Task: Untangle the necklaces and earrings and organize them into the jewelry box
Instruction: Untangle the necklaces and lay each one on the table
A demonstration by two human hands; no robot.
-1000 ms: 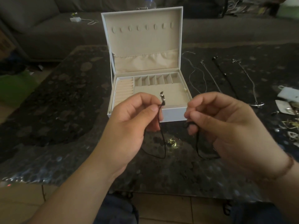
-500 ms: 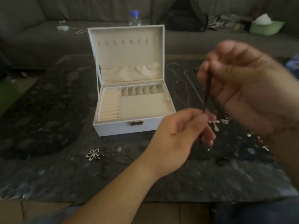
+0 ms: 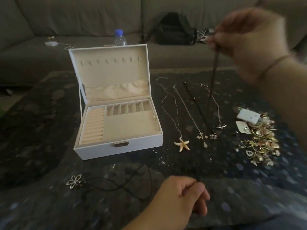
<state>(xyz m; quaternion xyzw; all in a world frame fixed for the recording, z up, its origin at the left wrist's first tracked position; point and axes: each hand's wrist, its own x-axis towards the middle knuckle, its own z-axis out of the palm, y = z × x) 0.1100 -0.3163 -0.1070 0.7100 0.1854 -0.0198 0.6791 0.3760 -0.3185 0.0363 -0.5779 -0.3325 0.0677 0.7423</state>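
**Black cord necklace stretched between two hands over the table**

Two hands in view. Right hand (image 3: 249,42), raised upper right and motion-blurred, pinches the top of one black cord necklace (image 3: 213,83) between thumb and fingers; thin band on that wrist. Left hand (image 3: 184,195), low centre, fingers curled, pinches the cord's lower end at the fingertips. Cord runs taut, nearly upright between them, hanging in front of the laid-out necklaces.

One jewelry box (image 3: 116,117), white smooth outside, cream fabric lining, lid open and upright. Lid: row of small hooks, gathered fabric pocket below. Base: ribbed ring rolls at left, six small square cells along the back, one flat open section. Metal latch on front wall. Nothing visible inside.

Four necklaces lie in rough parallel just right of the box: starfish necklace (image 3: 181,144) on thin silver chain, a silver chain with small charms (image 3: 200,136), a dark cord with square camera-like pendant (image 3: 213,136), a fine silver chain with small pendant (image 3: 221,126). One flower necklace (image 3: 74,180), open silver petals on looping black cord, lies front left of the box.

One tangled earring pile (image 3: 259,141), gold and silver, far right, with two white cards. Count within pile: cannot tell.

Dark speckled stone table (image 3: 41,130). Behind: grey sofa (image 3: 83,17), one clear bottle (image 3: 120,39) with blue cap, one black bag (image 3: 174,30).
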